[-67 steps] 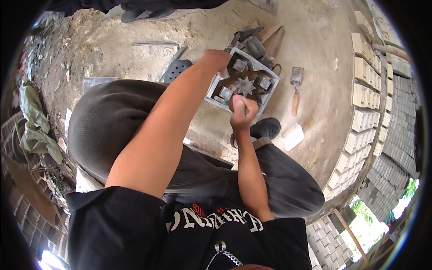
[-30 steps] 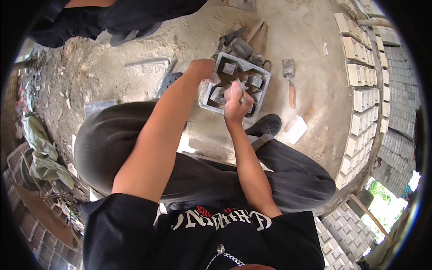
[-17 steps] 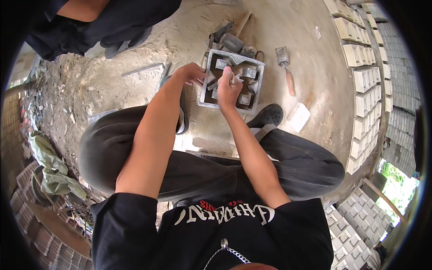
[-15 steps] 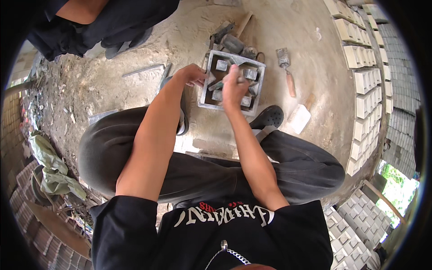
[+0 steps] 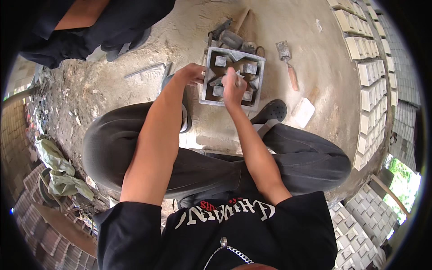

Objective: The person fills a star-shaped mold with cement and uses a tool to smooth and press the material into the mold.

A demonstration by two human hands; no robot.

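Observation:
A square grey mould (image 5: 204, 90) with several raised blocks and wedge shapes inside rests on the ground ahead of me. My left hand (image 5: 194, 74) grips its left wall, fingers curled at the rim. Over the middle of the mould is my right hand (image 5: 234, 88), closed and reaching down among the blocks. What it holds is mostly hidden by the fingers; a small dark piece shows beside them. A pale block (image 5: 221, 60) sits in the far left part of the mould, and another block (image 5: 249, 68) in the far right.
Beyond the mould lies a dark mallet-like tool (image 5: 231, 39). A trowel (image 5: 288, 63) and a pale flat float (image 5: 302, 112) lie to the right. Rows of cast blocks (image 5: 371, 96) line the right side. Another person's dark clothing (image 5: 130, 22) fills the far left.
My right hand has shifted slightly within the mould, still closed. My left hand stays at the left wall. The whole view has shifted a little.

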